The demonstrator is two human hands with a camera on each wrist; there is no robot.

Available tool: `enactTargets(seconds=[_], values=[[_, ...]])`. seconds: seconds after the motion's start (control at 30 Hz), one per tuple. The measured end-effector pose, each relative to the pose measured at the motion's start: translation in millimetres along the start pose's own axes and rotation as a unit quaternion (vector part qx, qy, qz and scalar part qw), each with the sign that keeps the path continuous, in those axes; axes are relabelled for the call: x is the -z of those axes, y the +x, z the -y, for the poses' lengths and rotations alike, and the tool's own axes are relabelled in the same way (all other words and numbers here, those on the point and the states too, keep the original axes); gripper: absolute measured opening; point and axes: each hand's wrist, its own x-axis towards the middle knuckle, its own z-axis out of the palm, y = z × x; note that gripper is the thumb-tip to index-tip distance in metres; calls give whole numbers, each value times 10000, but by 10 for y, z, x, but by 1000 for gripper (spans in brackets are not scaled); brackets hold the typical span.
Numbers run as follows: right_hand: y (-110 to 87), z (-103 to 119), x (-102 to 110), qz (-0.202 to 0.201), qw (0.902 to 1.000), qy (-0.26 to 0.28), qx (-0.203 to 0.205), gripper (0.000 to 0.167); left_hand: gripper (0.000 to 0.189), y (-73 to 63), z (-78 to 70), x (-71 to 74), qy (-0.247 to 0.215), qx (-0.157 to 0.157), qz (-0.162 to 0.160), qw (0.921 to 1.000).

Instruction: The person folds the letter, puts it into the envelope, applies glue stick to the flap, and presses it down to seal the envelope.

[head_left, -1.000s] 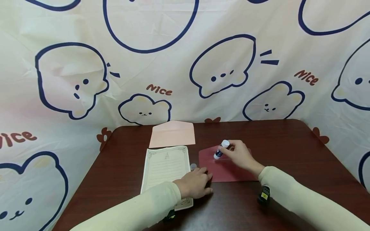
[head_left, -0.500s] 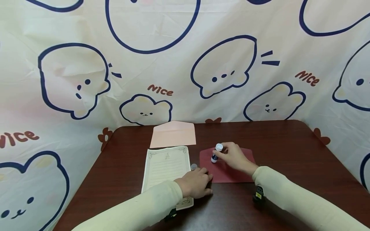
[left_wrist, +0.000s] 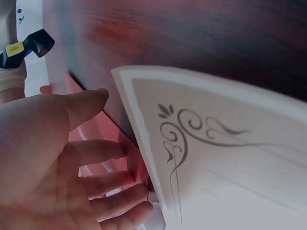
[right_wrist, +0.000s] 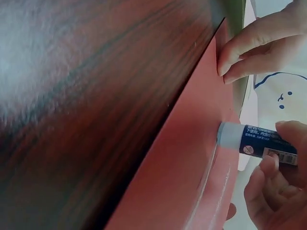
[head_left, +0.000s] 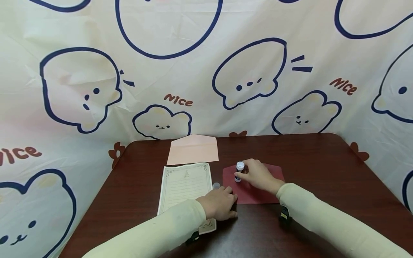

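Observation:
My right hand (head_left: 260, 176) pinches a glue stick (head_left: 239, 171) with a white base and dark blue label. It stands nearly upright, its tip end on the red envelope (head_left: 264, 195) near the left part of the flap. In the right wrist view, shiny streaks of glue (right_wrist: 206, 182) run along the paper up to the stick's white collar. My left hand (head_left: 218, 205) rests with loosely extended fingers at the envelope's left edge. Its wrist lies over a cream lined letter sheet (head_left: 185, 184) with ornamental corners, hiding part of it.
A pale pink envelope (head_left: 193, 152) lies with its flap raised at the back of the dark wooden table (head_left: 309, 161). A small translucent round cap (head_left: 216, 185) sits between the letter sheet and the red envelope. A printed curtain (head_left: 200, 79) hangs behind the table.
My right hand has moved left along the red envelope's flap with the glue stick, which has gone from tilted to nearly upright. My left hand has stayed in place.

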Motion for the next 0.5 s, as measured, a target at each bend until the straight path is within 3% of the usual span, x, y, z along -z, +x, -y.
enactTargets(seconds=[0.5], values=[[15,59,33,108,9994,-334,-39,14,48,21,8,19,-40,8,14,10000]])
